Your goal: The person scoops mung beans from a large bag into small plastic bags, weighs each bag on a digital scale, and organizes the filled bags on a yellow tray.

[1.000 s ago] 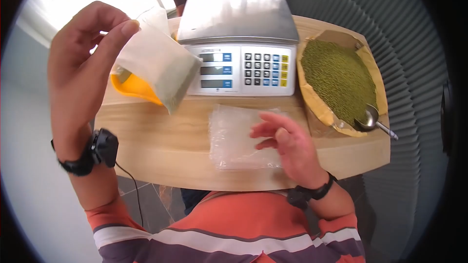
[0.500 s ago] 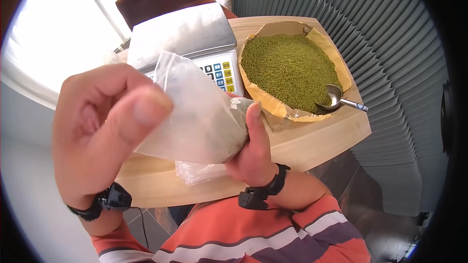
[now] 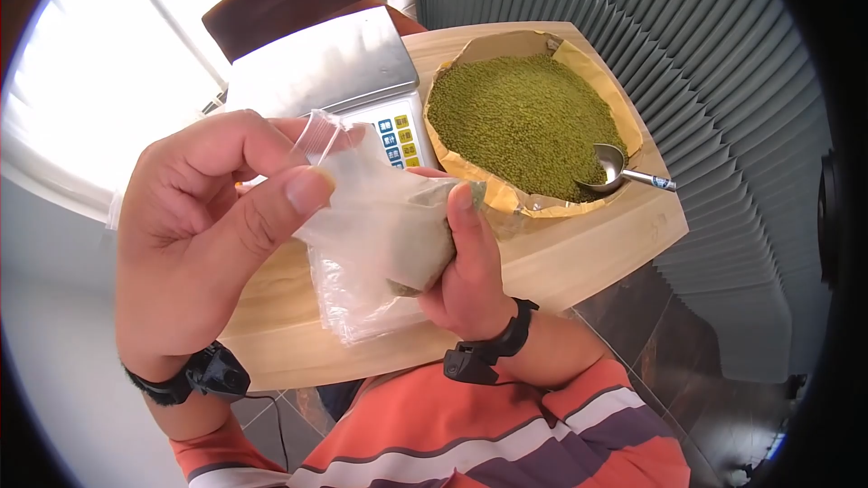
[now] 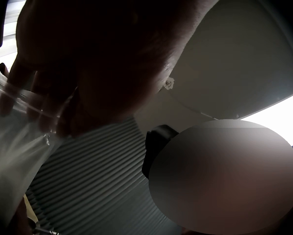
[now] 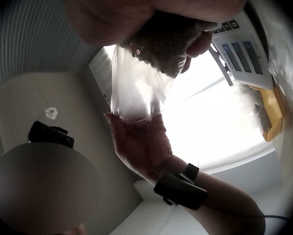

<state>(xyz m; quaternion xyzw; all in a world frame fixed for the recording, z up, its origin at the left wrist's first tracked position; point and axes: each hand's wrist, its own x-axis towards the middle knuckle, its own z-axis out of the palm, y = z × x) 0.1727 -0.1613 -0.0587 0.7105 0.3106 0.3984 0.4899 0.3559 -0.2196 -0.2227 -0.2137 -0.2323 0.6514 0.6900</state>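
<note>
A clear plastic bag point(image 3: 362, 199) hangs between both hands in front of the scale, with small green beans point(image 5: 161, 41) gathered at its bottom. My left hand point(image 3: 212, 226) pinches the bag's top edge between thumb and fingers. Around the filled lower end curls my right hand point(image 3: 475, 276), its thumb lying along the bag's side. In the right wrist view the bag's upper part looks slack and see-through, reaching to the left fingers. Below it on the table lies a stack of flat clear bags point(image 3: 348, 312), partly covered by the held bag.
Behind the hands stands a digital scale point(image 3: 316, 63) with a metal platform. To its right is a big open paper sack of green beans point(image 3: 524, 117), with a metal scoop point(image 3: 610, 163) resting in it. A yellow container point(image 5: 273, 110) shows beside the scale in the right wrist view.
The left hand brought the bag from the left toward the middle. The right hand, empty before, took hold of its filled end. The head view turned, shifting the table leftward.
</note>
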